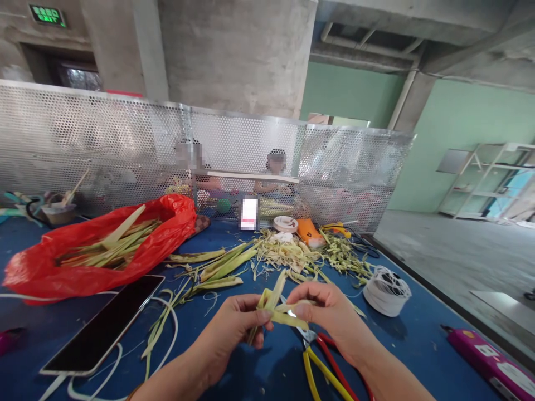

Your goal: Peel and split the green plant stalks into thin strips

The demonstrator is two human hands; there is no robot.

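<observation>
Over the near middle of the blue table, my left hand [244, 318] pinches several crossed pale-green leaf strips [273, 298] between thumb and fingers. My right hand [324, 306] grips the ends of the strips that point right. One strip sticks up between the two hands. Beneath my right hand lie pliers with yellow handles [321, 367] and a second tool with red handles [334, 359], both partly covered by it. Beyond my hands are long dried leaves [229, 264] and a heap of shredded leaf scraps [288, 253].
A red plastic bag [167, 245] of leaves stands at the left, behind a cabled tablet [106, 323]. At the right are a white cord spool [387, 292] and a purple box [489, 356]. A perforated metal screen [246, 139] borders the table; people sit behind it.
</observation>
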